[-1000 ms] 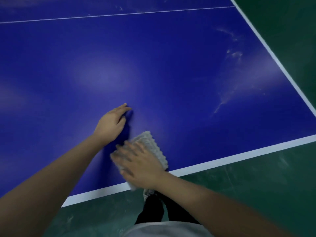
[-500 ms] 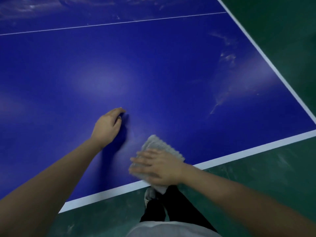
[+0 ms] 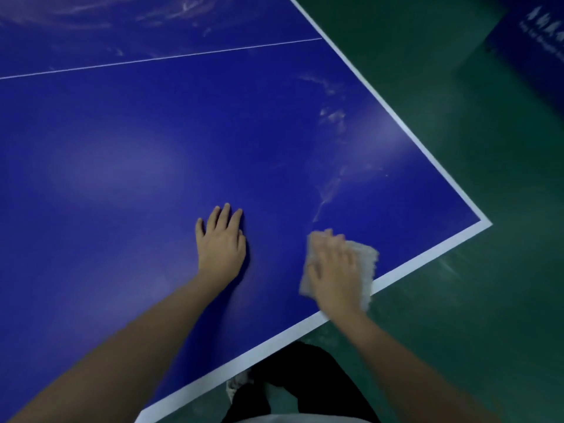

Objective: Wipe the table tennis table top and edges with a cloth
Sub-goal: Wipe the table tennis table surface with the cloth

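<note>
I see the right hand (image 3: 334, 267) right of centre, fingers flat and spread, pressing the pale cloth (image 3: 367, 260) onto the blue table (image 3: 137, 154) just inside its white edge line (image 3: 427, 255), near the corner. The left hand (image 3: 221, 245) lies flat at centre, fingers straight, on bare tabletop. Whitish smears (image 3: 332, 117) streak the surface above the cloth.
</note>
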The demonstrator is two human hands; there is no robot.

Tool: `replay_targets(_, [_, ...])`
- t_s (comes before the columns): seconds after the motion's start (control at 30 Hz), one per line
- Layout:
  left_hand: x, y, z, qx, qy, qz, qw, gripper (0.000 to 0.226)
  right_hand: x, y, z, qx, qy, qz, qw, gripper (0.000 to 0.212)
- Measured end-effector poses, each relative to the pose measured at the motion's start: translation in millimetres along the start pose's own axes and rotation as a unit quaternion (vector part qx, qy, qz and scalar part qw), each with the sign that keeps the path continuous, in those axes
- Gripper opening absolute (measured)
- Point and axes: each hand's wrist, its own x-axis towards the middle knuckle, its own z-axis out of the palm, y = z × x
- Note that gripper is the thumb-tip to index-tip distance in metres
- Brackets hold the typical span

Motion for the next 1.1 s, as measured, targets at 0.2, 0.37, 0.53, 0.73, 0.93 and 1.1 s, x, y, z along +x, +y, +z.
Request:
replay_targets(0.2, [33.5,35.9,18.1,0.008,0.005,-0.050,0.999,0.048,32.5,-11.1,2.9,-0.013,-0.090,-0.312,0.946,0.054])
replay_targets(0.37, [68.0,49.9,21.8,-0.004,0.039,-0.094,0.995,0.045,154.9,52.0,-6.8,-0.003,-0.077,-0.274,0.959,0.055])
replay_targets(0.53, [94.9,69.0,24.9,0.000,0.070,-0.150,0.986,0.044,265.1,128.8,-25.5,0.001,-0.030,-0.090,0.996,0.054])
replay_targets(0.73, [127.4,72.5,17.1,-0.079,0.164,-0.231,0.956,0.042,207.6,64.5,-10.4,0.001,-0.051,-0.412,0.910,0.056])
replay_targets(0.93, [160.5,83.1,17.0,-0.063,0.181,-0.316,0.929,0.049,310.0,14.7,-15.0,-0.013,-0.090,-0.549,0.831,0.056])
replay_targets(1.1, [200.6,97.8,29.9,-0.009,0.095,-0.398,0.912,0.050,474.6,85.2,-30.5,-0.017,-0.004,-0.297,0.955,0.051])
